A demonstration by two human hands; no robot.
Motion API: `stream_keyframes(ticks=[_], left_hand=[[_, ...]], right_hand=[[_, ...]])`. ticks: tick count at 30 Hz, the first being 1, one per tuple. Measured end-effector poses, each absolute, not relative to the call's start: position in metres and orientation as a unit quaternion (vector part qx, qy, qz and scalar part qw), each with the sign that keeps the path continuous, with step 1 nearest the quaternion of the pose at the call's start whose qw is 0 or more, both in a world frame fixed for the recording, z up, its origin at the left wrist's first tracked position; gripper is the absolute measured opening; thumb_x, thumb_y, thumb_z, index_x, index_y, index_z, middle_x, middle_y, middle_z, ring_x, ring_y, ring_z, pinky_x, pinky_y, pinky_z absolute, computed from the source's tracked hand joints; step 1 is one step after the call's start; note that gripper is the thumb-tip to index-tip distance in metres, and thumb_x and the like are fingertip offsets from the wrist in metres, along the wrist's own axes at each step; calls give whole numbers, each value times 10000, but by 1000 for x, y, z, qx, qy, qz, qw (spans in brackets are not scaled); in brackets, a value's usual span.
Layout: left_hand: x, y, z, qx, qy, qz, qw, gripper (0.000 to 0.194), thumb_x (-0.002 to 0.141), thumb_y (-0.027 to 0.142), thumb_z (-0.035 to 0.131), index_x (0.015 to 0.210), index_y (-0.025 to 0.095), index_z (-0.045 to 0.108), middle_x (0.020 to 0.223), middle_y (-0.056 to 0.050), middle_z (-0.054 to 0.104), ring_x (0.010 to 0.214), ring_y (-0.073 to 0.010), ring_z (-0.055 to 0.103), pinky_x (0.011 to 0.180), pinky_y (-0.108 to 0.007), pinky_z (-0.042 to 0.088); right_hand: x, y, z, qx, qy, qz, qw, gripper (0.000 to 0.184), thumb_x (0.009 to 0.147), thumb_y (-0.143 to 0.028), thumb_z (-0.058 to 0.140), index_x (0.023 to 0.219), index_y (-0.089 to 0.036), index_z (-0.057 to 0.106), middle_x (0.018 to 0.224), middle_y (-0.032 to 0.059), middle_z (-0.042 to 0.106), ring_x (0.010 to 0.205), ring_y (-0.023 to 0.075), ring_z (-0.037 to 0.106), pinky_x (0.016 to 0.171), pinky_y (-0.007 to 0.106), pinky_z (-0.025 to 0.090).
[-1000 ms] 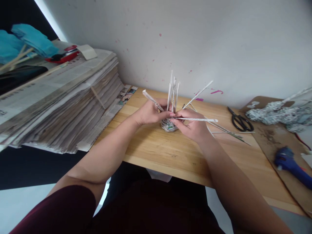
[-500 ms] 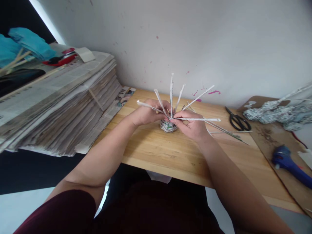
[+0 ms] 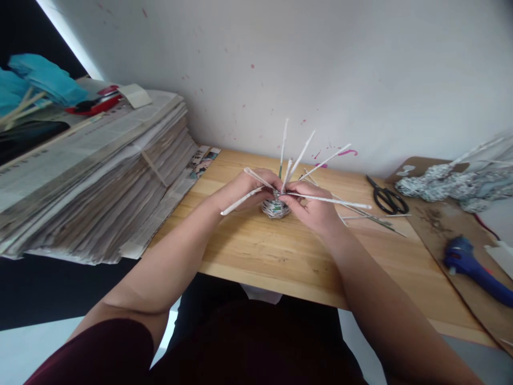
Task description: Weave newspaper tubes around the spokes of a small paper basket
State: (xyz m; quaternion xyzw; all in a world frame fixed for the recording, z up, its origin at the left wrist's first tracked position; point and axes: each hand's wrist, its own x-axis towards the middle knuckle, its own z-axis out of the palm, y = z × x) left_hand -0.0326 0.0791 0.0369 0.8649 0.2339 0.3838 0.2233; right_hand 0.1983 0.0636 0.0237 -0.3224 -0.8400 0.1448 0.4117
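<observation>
A small round basket (image 3: 274, 209), woven from rolled newspaper strips, is between my two hands just above or on the wooden table. Several white paper sticks (image 3: 306, 148) fan up and outward from its rim. My left hand (image 3: 256, 187) is closed around the basket's left and far side, its fingertips at the rim among the sticks. On the right, my right hand (image 3: 312, 203) pinches the rim with thumb and forefinger, where one stick points out to the right. The fingers hide much of the rim.
Black scissors (image 3: 388, 197) and loose thin paper sticks (image 3: 377, 218) lie right of my hands. A blue glue gun (image 3: 475, 267) rests on brown cardboard (image 3: 433, 230) farther right. Tall newspaper stacks (image 3: 132, 176) stand left. Crumpled newspaper pieces (image 3: 433, 182) lie at the back right.
The basket has turned in my hands, so the sticks point differently; one now leans lower left across my left hand. Both hands stay at the rim. The view has shifted slightly.
</observation>
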Motion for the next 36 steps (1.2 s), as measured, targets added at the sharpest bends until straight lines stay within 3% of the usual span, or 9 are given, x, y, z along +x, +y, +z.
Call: stream_keyframes(ticks=[7,13,24,30,36], left_hand=[[-34,75,43,874,265,377,152,41,898,170,737,932,178,715,884,-29,761,834,-161,690,790,-272,517],[-31,67,47,879,260,376,133,62,914,191,740,966,174,709,906,-28,752,846,-152,685,795,-263,518],[-37,71,50,858,299,359,214,46,877,170,741,905,174,705,854,-19,726,823,-163,666,760,-267,501],[-35,73,48,896,243,347,136,101,960,275,689,981,189,737,946,-70,769,909,-212,662,844,-324,494],[-32,81,44,910,184,358,97,98,979,266,677,967,178,718,964,-76,778,875,-197,674,903,-346,462]], right_hand=[[194,59,32,-376,-853,112,345,88,981,-306,692,971,-224,723,879,47,777,774,202,697,702,320,490],[194,54,39,-413,-851,99,308,53,975,-277,693,974,-230,717,892,50,777,786,211,695,683,310,456],[201,62,33,-330,-874,96,344,98,955,-277,745,877,-228,710,789,-4,714,707,144,643,653,265,440],[209,64,28,-314,-870,115,361,95,980,-320,709,917,-254,737,880,17,748,800,174,685,742,298,493],[209,63,30,-320,-875,111,346,130,988,-315,694,878,-255,727,854,16,720,795,173,664,738,297,480]])
